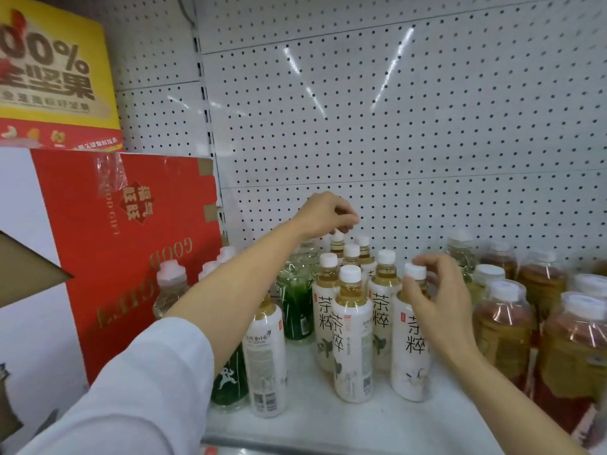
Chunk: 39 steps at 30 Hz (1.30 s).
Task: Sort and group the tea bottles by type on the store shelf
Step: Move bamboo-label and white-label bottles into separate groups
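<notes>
Several white-labelled tea bottles (352,336) with white caps stand grouped at the middle of the white shelf (361,421). My right hand (437,297) pinches the cap and neck of the rightmost white-labelled bottle (410,353), which stands on the shelf. My left hand (328,215) reaches over the group to the back, fingers curled just above the cap of a rear bottle (337,244); whether they touch it I cannot tell. Green-labelled bottles (295,303) stand left of the group, partly hidden under my left forearm. Amber tea bottles (502,326) crowd the right side.
A red gift carton (131,257) stands at the left end of the shelf, with clear pale bottles (169,290) in front of it. A yellow nut box (56,73) sits above. The white pegboard back wall (394,126) closes the rear. Bare shelf shows along the front edge.
</notes>
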{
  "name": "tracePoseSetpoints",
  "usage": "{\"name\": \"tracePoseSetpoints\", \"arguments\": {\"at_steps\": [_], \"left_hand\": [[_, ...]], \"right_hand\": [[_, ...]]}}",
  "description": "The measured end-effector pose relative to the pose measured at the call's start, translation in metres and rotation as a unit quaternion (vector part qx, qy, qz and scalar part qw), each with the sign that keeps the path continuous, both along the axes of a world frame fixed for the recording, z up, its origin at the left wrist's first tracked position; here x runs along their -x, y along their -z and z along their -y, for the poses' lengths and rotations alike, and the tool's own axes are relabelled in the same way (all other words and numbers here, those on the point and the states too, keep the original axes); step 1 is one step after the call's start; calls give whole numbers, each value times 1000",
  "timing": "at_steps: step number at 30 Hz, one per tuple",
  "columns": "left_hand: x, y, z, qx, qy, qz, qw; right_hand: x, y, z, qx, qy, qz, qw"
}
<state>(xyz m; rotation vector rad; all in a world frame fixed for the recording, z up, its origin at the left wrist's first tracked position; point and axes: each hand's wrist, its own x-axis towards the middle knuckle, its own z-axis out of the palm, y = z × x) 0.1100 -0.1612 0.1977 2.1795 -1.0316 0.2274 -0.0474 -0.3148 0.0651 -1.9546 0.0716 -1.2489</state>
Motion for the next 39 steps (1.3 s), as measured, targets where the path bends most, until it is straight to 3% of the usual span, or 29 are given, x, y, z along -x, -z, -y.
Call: {"name": "tracePoseSetpoints", "arguments": {"at_steps": [1,3,5,6,8,12,18,23,27,30,34,39], "left_hand": [[-11,-5,-13,9,-54,52,997],[-30,-10,-37,-89,-141,106,980],[-41,-6,-55,-233,-164,32,958],[-44,-2,-60,-260,-160,-29,952],[-45,5,-65,-224,-140,-106,959],[-49,0,-67,-237,-137,-73,959],[-73,-14,-104,-273,-197,-81,938],[-96,-6,-134,-351,-271,-11,896],[-103,-10,-142,-345,-261,-72,899],[-100,-13,-125,-411,-250,-58,875],[-98,-12,-78,-370,-195,19,908],[-98,-9,-18,-382,-129,-48,914]], "right_hand": [[2,-4,1,6,1,-7,1000],[3,-16,1,25,9,-18,999],[4,-29,-1,42,9,-39,998],[4,-35,-2,50,3,-53,997],[3,-41,-3,76,-6,-85,993],[-8,-31,-2,101,-14,-126,987],[-11,-14,4,118,11,-103,988],[-13,-10,4,112,16,-89,990],[-14,-8,2,105,20,-71,992],[-14,-4,1,84,11,-57,995],[-13,-1,-3,77,19,-36,996],[-5,4,-10,9,-13,-42,999]]}}
